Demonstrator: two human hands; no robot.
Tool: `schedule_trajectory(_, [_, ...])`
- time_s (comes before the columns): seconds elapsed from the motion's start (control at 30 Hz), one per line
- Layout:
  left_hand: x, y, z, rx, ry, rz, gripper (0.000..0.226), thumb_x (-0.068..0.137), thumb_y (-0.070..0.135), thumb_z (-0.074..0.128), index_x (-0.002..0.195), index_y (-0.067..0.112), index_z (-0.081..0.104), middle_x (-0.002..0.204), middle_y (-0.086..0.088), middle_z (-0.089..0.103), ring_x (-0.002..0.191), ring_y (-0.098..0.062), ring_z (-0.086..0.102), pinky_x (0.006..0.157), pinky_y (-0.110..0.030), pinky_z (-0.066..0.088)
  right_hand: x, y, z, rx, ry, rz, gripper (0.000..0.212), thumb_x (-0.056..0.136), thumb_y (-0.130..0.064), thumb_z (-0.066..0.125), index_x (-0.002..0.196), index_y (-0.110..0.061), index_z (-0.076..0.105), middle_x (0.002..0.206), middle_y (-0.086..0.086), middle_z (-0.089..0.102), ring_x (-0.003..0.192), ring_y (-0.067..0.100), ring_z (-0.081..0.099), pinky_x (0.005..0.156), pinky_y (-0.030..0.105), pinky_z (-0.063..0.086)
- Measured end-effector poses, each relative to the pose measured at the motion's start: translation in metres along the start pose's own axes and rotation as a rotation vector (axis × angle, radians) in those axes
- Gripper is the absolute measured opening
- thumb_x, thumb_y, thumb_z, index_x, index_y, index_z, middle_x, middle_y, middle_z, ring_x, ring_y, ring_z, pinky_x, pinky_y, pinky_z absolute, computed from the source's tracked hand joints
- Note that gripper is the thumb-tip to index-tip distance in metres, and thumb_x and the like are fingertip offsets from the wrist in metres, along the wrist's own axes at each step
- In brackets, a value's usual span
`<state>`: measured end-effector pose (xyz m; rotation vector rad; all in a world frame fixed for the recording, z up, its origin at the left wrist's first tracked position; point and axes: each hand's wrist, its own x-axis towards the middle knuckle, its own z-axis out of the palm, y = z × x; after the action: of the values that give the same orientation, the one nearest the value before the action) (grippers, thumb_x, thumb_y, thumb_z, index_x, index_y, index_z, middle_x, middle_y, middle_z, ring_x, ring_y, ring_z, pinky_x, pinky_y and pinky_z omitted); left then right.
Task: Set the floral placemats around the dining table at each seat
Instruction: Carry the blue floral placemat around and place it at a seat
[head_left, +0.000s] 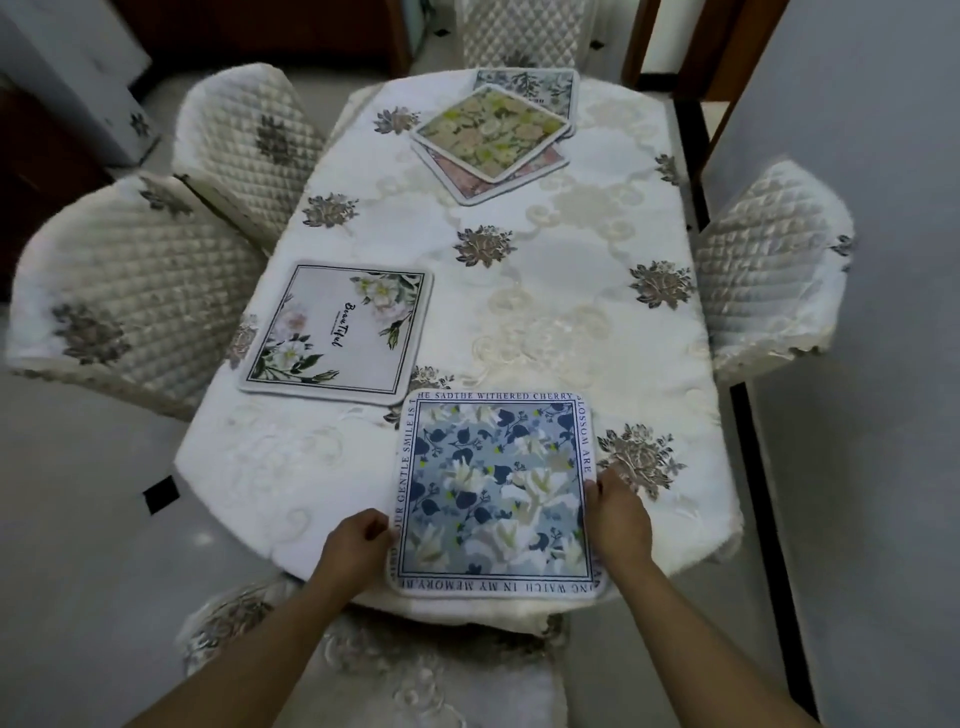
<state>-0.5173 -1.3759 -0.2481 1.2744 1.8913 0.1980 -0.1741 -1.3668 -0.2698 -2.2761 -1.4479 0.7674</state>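
Head view: "Beautiful" placemat (337, 332), "WITHERED CHERRY" placemat (496, 493).

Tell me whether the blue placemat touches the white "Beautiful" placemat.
Touching, or overlapping: in the head view, the blue placemat's far-left corner meets the white placemat's near-right corner, with no tablecloth visible between them.

Bare cloth runs down the surface (571, 291) centre and its 3 o'clock side; a white placemat (337, 332) lies at 9 o'clock, stacked placemats (493, 135) at 12, quilted chairs (769, 270) ringing the edges.
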Motion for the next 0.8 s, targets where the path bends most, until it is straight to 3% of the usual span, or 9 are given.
schedule_trajectory(0.17, [0.000,0.003,0.005,0.030,0.066,-0.020,0.020,0.087,0.030,0.066,0.072,0.024,0.055,0.071,0.006,0.060,0.069,-0.011,0.056,0.057,-0.025,0.037,-0.002,-0.001,-0.002,-0.019,-0.006,0.028,0.019,0.099,-0.032,0.043,0.095,-0.017,0.055,0.083,0.006,0.064,0.079,0.033,0.063,0.059,0.032,0.039])
schedule_trajectory(0.23, [-0.002,0.004,0.008,0.047,0.106,-0.022,0.019,0.087,0.028,0.065,0.074,0.021,0.053,0.070,0.003,0.060,0.067,-0.008,0.054,0.055,-0.024,0.037,-0.004,-0.004,-0.004,0.006,-0.013,0.031,0.019,0.098,-0.030,0.046,0.099,-0.013,0.055,0.088,0.010,0.065,0.081,0.034,0.063,0.061,0.034,0.045])
schedule_trajectory(0.3, [-0.004,0.009,0.012,0.069,0.146,-0.005,0.017,0.087,0.023,0.062,0.078,0.018,0.049,0.075,-0.002,0.058,0.068,-0.015,0.054,0.055,-0.031,0.038,-0.009,-0.011,-0.008,0.024,0.016,0.042,0.019,0.093,-0.023,0.055,0.103,-0.008,0.052,0.094,0.016,0.061,0.084,0.037,0.061,0.065,0.039,0.049])
schedule_trajectory(0.37, [-0.006,0.015,0.017,0.177,0.196,0.101,0.015,0.084,0.019,0.063,0.088,0.012,0.050,0.087,-0.008,0.056,0.076,-0.026,0.053,0.059,-0.035,0.039,-0.015,-0.014,-0.008,-0.089,0.089,-0.029,0.033,0.084,-0.016,0.066,0.109,0.000,0.052,0.104,0.023,0.056,0.093,0.040,0.056,0.072,0.043,0.049])
schedule_trajectory(0.53, [-0.014,0.022,0.039,0.500,0.205,0.434,0.039,0.079,0.024,0.065,0.112,0.005,0.059,0.109,-0.019,0.061,0.089,-0.040,0.058,0.070,-0.041,0.051,-0.036,-0.018,0.008,-0.310,-0.004,-0.375,0.047,0.085,-0.024,0.062,0.125,-0.003,0.051,0.123,0.017,0.053,0.112,0.035,0.050,0.093,0.042,0.046])
schedule_trajectory(0.67, [-0.019,0.025,0.043,0.610,0.159,0.465,0.049,0.084,0.038,0.045,0.116,0.005,0.061,0.116,-0.018,0.063,0.098,-0.038,0.062,0.073,-0.042,0.056,-0.042,-0.014,0.021,-0.372,-0.034,-0.405,0.045,0.089,-0.022,0.061,0.127,0.001,0.052,0.134,0.024,0.051,0.127,0.041,0.047,0.108,0.048,0.040])
schedule_trajectory(0.8, [-0.017,0.024,0.039,0.638,0.118,0.482,0.049,0.084,0.039,0.045,0.115,0.005,0.060,0.115,-0.018,0.063,0.096,-0.038,0.063,0.071,-0.041,0.058,-0.037,-0.015,0.017,-0.368,-0.066,-0.411,0.042,0.085,-0.024,0.064,0.120,-0.003,0.054,0.130,0.020,0.053,0.124,0.038,0.048,0.106,0.044,0.043])
